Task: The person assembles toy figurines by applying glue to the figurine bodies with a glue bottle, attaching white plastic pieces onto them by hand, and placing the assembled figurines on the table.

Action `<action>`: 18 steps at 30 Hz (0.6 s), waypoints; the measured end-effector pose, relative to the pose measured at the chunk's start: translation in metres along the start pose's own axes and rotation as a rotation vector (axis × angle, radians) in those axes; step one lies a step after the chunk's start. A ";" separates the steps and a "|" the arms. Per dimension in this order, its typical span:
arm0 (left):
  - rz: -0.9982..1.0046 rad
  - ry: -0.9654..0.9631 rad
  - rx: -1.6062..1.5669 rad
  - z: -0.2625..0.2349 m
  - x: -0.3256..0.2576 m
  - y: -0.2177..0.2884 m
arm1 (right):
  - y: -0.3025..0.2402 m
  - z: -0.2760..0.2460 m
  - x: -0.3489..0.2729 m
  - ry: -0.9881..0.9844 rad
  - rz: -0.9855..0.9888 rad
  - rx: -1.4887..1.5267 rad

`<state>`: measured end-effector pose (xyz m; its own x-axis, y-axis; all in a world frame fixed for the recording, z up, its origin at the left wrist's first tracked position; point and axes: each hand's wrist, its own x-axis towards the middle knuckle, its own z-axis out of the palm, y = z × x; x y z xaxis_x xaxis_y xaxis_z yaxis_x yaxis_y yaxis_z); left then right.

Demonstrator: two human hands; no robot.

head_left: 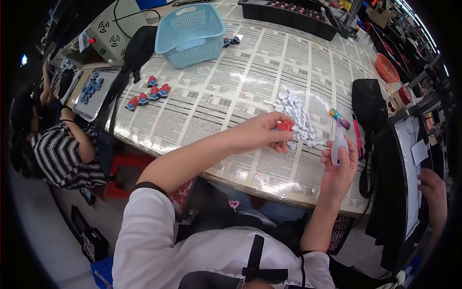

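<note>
My left hand point(272, 132) pinches a small red-and-blue figure piece point(285, 126) over the table, its fingers covering part of it. In my right hand point(340, 161) is a small translucent white squeeze bottle point(339, 144), held upright with its thin pinkish nozzle pointing away from me. Between and beyond the hands lies a loose pile of small white flat pieces point(299, 115). Several similar red-and-blue figure pieces point(154, 92) stand in a group at the left of the table, well away from my left hand.
A light-blue plastic basket point(190, 60) stands at the back left, dark pieces point(232, 41) beside it. A black tray point(288, 21) of small parts sits at the far edge. Right of the pile lie a colourful tube point(340, 118), a pink pen point(357, 132) and a black bag point(369, 101). A co-worker point(72, 149) sits left.
</note>
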<state>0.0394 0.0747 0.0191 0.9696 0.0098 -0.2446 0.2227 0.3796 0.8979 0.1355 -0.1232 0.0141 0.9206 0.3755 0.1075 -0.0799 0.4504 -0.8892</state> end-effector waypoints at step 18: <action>0.182 0.099 0.034 0.012 0.012 -0.024 | 0.015 -0.001 -0.009 -0.011 0.014 -0.026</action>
<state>0.0471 0.0547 -0.0012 0.9798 0.1664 -0.1106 0.0500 0.3320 0.9419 0.1269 -0.1206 -0.0012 0.9152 0.3903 0.1000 -0.0822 0.4238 -0.9020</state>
